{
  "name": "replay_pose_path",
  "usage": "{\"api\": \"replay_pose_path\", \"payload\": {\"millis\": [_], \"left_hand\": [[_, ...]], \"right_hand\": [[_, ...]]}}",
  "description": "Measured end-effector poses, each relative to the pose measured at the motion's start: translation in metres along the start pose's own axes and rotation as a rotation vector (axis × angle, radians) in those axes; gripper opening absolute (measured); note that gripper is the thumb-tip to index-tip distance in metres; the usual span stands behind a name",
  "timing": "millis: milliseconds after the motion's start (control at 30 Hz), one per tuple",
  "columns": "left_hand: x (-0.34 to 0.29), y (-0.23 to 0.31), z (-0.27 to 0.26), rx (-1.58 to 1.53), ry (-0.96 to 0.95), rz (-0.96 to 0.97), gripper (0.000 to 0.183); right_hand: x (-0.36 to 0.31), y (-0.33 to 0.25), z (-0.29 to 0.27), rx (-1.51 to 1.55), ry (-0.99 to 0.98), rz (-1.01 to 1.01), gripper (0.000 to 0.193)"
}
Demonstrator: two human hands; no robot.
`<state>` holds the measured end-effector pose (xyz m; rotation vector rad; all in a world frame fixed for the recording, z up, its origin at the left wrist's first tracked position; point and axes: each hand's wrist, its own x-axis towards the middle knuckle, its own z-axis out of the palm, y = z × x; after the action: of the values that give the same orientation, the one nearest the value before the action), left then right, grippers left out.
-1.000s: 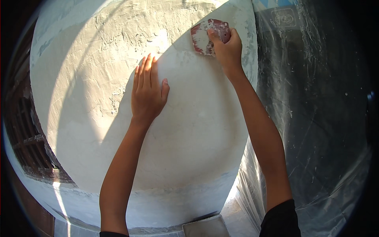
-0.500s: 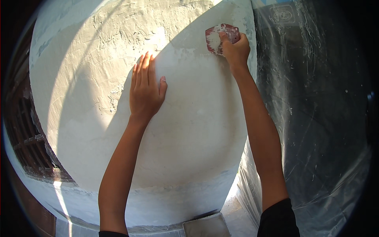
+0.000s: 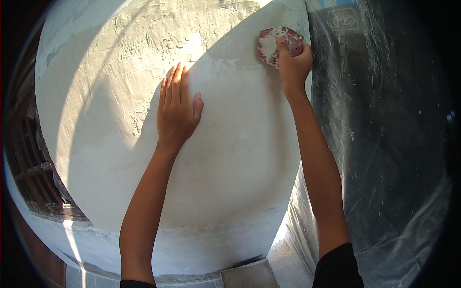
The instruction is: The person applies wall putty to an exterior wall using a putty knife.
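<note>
My right hand (image 3: 295,62) grips a flat red scraper (image 3: 268,46) smeared with whitish plaster, its thumb lying across the near face. The scraper is at the upper right of the pale plastered wall (image 3: 230,144), close to the wall's right edge. My left hand (image 3: 178,108) lies flat on the wall left of the middle, fingers pointing up and thumb spread, holding nothing. Its fingertips reach the line where shade meets sunlight. Above and left of it the plaster looks rough and ridged; below, the surface looks smoother.
Clear plastic sheeting (image 3: 384,144), spattered with white, hangs along the right side over something dark. A brown slatted wooden frame (image 3: 41,168) borders the wall at the left. Low at the wall's foot sits a grey slab (image 3: 249,276).
My right hand has moved slightly to the right with the scraper, nearer the wall's right edge. The left hand stays in place on the wall.
</note>
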<state>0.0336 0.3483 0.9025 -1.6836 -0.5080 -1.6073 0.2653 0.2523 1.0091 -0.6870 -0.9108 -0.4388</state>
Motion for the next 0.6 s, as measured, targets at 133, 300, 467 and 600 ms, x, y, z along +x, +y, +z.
{"api": "replay_pose_path", "payload": {"millis": [133, 300, 467, 600], "left_hand": [[-0.001, -0.002, -0.001, 0.010, 0.012, 0.006, 0.062], [-0.002, -0.001, 0.001, 0.028, -0.002, -0.004, 0.062], [0.000, 0.000, -0.001, 0.016, 0.004, -0.003, 0.062], [-0.001, 0.000, 0.000, 0.018, 0.000, 0.000, 0.062]], "right_hand": [[-0.009, 0.007, 0.006, -0.276, -0.107, -0.071, 0.038], [-0.001, -0.002, -0.002, 0.009, 0.007, 0.065, 0.036], [-0.002, 0.003, 0.000, -0.298, -0.155, -0.021, 0.034], [0.000, -0.004, -0.002, -0.011, 0.087, 0.187, 0.034]]}}
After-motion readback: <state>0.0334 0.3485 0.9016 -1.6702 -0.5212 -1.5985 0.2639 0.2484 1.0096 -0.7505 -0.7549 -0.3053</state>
